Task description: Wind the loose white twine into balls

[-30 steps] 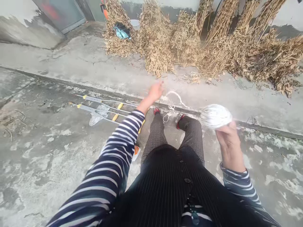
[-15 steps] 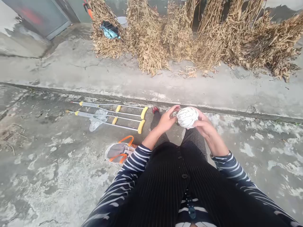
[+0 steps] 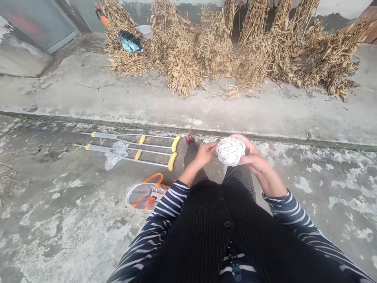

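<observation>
My right hand (image 3: 255, 159) is wrapped round the right side of a white ball of cord (image 3: 231, 151), with thumb in front and fingers behind. Thin dark flecks run through the wound strands. At the ball's left edge, my left hand (image 3: 205, 154) has thumb and forefinger pinched together on what looks like a strand of the cord. A small tangle of white cord (image 3: 208, 140) shows just beyond those fingers. Both hands are held in front of my body, above my legs.
Two crutches (image 3: 141, 146) with yellow pads lie on the concrete left of my feet, over a clear plastic bag (image 3: 115, 159). Nearer stands an open bag with orange handles (image 3: 141, 196). Beyond the raised concrete step (image 3: 188, 106), dried plant bundles (image 3: 182, 59) lean against the wall.
My left fingers have closed into a pinch beside the ball. The ball has turned slightly in my right hand. The whole view has shifted a little.
</observation>
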Demonstrator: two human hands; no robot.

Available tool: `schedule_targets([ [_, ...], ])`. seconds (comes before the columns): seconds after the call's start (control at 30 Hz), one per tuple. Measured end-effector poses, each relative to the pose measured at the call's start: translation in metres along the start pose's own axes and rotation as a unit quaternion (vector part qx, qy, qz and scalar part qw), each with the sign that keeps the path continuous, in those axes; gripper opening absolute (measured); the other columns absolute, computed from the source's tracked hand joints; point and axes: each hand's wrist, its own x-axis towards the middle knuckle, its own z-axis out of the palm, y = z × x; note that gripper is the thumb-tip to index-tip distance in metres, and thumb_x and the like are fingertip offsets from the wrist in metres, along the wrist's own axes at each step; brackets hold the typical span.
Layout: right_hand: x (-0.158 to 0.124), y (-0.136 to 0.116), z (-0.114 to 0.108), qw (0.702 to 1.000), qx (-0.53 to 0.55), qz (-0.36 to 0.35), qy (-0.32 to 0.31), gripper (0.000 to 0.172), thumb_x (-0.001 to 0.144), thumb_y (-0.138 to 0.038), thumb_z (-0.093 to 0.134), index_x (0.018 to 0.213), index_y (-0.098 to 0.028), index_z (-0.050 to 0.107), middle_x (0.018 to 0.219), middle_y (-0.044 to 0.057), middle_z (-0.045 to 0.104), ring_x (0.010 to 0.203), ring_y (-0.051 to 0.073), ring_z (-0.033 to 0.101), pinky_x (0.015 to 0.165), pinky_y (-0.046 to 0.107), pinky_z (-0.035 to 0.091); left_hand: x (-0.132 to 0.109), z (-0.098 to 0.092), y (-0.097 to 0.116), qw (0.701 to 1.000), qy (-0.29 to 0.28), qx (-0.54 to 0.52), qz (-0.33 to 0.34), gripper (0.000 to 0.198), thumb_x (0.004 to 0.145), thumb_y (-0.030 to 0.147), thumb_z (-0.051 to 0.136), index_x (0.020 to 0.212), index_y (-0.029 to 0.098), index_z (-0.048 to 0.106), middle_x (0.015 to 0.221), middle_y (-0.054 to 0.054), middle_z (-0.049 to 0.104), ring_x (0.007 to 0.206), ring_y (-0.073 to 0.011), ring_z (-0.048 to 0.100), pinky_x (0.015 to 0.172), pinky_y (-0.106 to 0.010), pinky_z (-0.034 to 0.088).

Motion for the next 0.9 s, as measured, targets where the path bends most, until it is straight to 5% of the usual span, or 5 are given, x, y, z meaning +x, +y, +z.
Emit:
schedule_targets([
  [0.27,0.048,-0.041,-0.032,0.976,-0.073,-0.152,0.136,0.060,0.051,-0.017,0.075,0.110,-0.025,0.063,0.108,0.002,0.064,0.105,0.026,0.060,0.093,0.041,0.053,-0.029,0.000,-0.011,0.991,-0.080,-0.058,-0.095,0.030,0.086,0.043,0.066,0.079,0.013,0.066,0.070,-0.003,0.069,0.064,-0.0109,0.065,0.068,-0.023,0.056],
  [0.47,0.088,-0.003,-0.041,0.921,-0.289,-0.139,0.220,0.059,0.058,-0.035,0.079,0.112,-0.019,0.063,0.117,0.011,0.062,0.114,0.034,0.058,0.104,0.054,0.047,-0.039,-0.012,0.038,0.967,-0.215,-0.093,-0.098,0.038,0.084,0.050,0.069,0.078,0.013,0.064,0.065,-0.002,0.067,0.053,-0.0099,0.061,0.054,-0.021,0.050],
  [0.57,0.091,0.008,-0.036,0.911,-0.314,-0.134,0.233,0.058,0.061,-0.036,0.079,0.114,-0.020,0.063,0.124,0.012,0.060,0.120,0.035,0.054,0.109,0.055,0.043,-0.033,-0.017,0.040,0.962,-0.248,-0.047,-0.102,0.041,0.083,0.051,0.071,0.069,0.013,0.063,0.061,-0.003,0.066,0.052,-0.0092,0.060,0.054,-0.020,0.049],
  [0.77,0.074,-0.035,-0.034,0.974,-0.064,-0.116,0.185,0.066,0.060,-0.029,0.075,0.123,-0.029,0.056,0.126,0.005,0.062,0.106,0.030,0.062,0.078,0.045,0.059,-0.018,-0.020,-0.016,0.977,-0.129,-0.052,-0.161,0.034,0.089,0.045,0.063,0.085,0.012,0.067,0.073,-0.006,0.072,0.061,-0.0135,0.066,0.056,-0.023,0.052],
  [0.9,0.055,-0.052,-0.030,0.984,-0.058,-0.122,0.114,0.067,0.058,-0.023,0.077,0.123,-0.030,0.059,0.131,0.005,0.062,0.114,0.032,0.061,0.081,0.046,0.061,0.001,-0.033,-0.017,0.987,0.069,0.098,-0.107,0.030,0.085,0.027,0.067,0.111,0.013,0.072,0.104,-0.012,0.075,0.090,-0.0208,0.071,0.082,-0.033,0.058],
])
